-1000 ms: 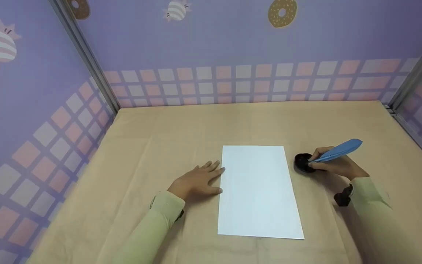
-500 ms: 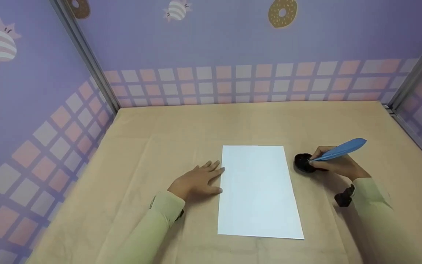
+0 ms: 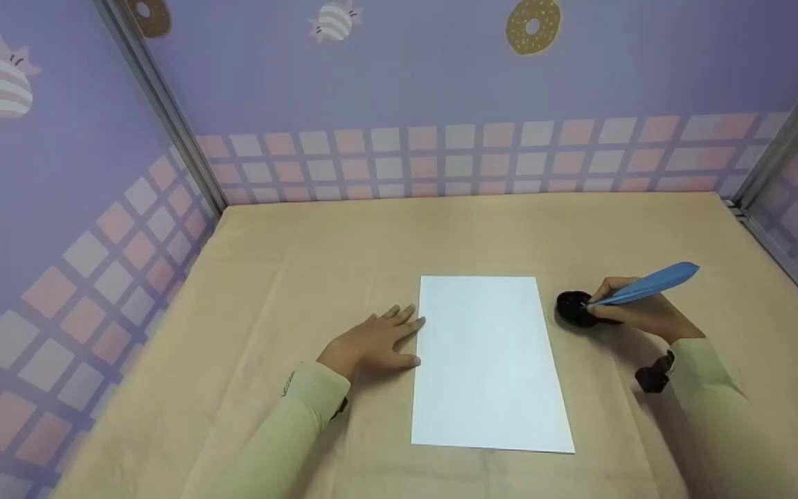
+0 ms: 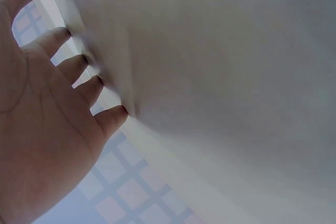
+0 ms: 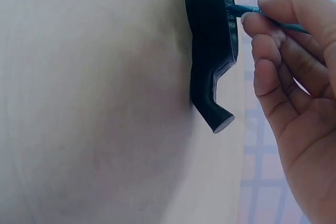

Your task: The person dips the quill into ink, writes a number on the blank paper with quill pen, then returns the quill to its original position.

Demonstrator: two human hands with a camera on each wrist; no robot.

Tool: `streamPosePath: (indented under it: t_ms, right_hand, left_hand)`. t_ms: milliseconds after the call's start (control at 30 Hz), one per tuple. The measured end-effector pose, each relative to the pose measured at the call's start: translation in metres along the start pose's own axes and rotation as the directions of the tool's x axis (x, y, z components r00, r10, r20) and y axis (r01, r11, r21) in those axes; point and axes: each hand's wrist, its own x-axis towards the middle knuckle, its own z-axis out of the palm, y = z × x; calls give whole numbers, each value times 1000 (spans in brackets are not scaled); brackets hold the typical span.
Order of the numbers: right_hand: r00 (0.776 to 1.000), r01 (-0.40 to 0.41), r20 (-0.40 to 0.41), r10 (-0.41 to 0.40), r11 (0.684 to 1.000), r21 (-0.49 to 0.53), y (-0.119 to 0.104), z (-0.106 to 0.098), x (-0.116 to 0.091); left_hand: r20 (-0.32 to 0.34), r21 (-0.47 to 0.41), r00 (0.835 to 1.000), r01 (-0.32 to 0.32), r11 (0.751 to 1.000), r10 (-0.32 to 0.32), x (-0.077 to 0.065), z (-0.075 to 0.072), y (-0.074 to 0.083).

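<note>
A blank white sheet of paper lies in the middle of the table in the head view. Spread fingers of my left hand rest at its left edge, thumb and index finger touching the margin. To the right of the sheet sits a small black dish with a short bent handle, clearer in the right wrist view. My right hand pinches a blue feather quill pen near its lower end. In the right wrist view the tip of the quill reaches into the dish; its very end is hidden by the rim.
A beige cloth with faint creases covers the table. Purple wall panels with pink and white squares stand at the back and sides, joined by metal posts. A black device is strapped at the right wrist.
My right hand has shifted very slightly right, and the feather end of the quill has swung a little to the right. The left hand, paper and dish have stayed put.
</note>
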Motion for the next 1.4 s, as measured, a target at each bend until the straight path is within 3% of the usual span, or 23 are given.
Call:
streamPosePath:
  t_ms: [733,1067,1400]
  right_hand:
    - [1000,26,1,-27,1000,16,0,-1,0]
    - [991,133,6,-134,986,96,3,-1,1]
    - [995,103,0,-104,992,67,2,-2,1]
  left_hand:
    - [-22,12,1000,-1,1000,2,-1,1,1]
    - [-10,0,1000,3,1000,-3,-2,-1,2]
    - [-3,1,1000,-8,1000,8,-1,-2,1]
